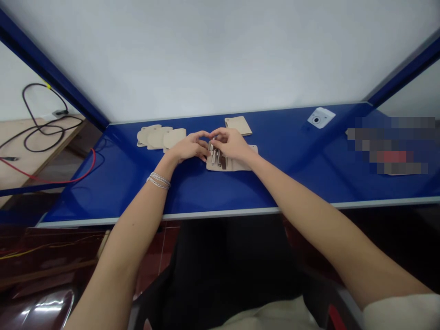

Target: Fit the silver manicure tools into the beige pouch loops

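Note:
An open beige manicure case [244, 165] lies on the blue table in front of me, with several small silver tools [219, 158] and a dark one in its left half. My left hand [190, 147] is at the left edge of this case, fingers bent round it and the index fingertip close to my other hand. From above, my right hand [231, 141] pinches the upper end of a small metal manicure tool [214, 138]; the fingers partly cover it, so its exact kind is unclear. The right palm and wrist hide part of the case's other half.
Several closed beige cases [158, 137] overlap in a row at the left, and another closed case [238, 124] lies behind my hands. A white instant camera [321, 118] sits at the back right. Black cable [44, 133] and red cable [79, 179] are at far left.

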Demonstrator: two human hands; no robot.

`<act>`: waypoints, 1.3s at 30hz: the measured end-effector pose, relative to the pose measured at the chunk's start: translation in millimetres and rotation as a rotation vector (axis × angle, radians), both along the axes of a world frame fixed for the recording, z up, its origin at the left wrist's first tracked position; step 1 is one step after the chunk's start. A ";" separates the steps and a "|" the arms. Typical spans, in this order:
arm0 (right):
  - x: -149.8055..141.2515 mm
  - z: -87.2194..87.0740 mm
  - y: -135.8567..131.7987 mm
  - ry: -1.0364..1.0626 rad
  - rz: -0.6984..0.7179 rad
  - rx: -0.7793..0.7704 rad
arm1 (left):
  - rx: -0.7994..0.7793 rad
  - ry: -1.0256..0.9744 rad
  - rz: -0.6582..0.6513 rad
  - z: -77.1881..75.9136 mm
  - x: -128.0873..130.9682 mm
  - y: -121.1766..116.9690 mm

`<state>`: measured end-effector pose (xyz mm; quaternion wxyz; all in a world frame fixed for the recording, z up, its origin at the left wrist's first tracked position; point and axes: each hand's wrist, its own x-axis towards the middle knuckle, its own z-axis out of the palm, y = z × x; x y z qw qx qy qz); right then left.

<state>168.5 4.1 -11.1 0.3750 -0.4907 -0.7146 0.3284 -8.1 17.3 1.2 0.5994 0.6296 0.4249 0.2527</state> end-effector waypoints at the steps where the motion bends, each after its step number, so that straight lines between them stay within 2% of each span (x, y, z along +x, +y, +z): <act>1: 0.3 -0.5 0.2 -0.023 -0.004 0.027 | -0.001 0.003 0.002 -0.1 0.1 0.2; 6: 3.5 -0.2 1.1 -0.145 -0.032 0.153 | -0.006 0.002 0.014 -0.3 0.0 0.2; 10: 9.7 1.7 4.9 -0.198 -0.005 0.159 | -0.002 -0.046 0.045 -0.6 0.0 0.2; 15: 18.7 -0.9 12.8 -0.173 0.032 0.158 | 0.116 -0.045 0.127 -7.0 0.0 4.5; 20: 20.8 -1.6 14.5 -0.201 -0.006 0.190 | 0.182 -0.061 0.140 -14.4 -0.1 9.6; 29: 22.2 -6.7 18.8 -0.178 -0.061 0.069 | 0.114 -0.094 0.086 -9.9 -2.5 5.4; 34: 25.9 -4.9 19.6 -0.154 -0.023 -0.008 | 0.080 -0.038 0.168 -12.5 -0.8 9.1; 39: 29.3 0.0 16.9 -0.235 -0.009 0.002 | 0.112 -0.013 0.204 -14.5 -1.8 11.9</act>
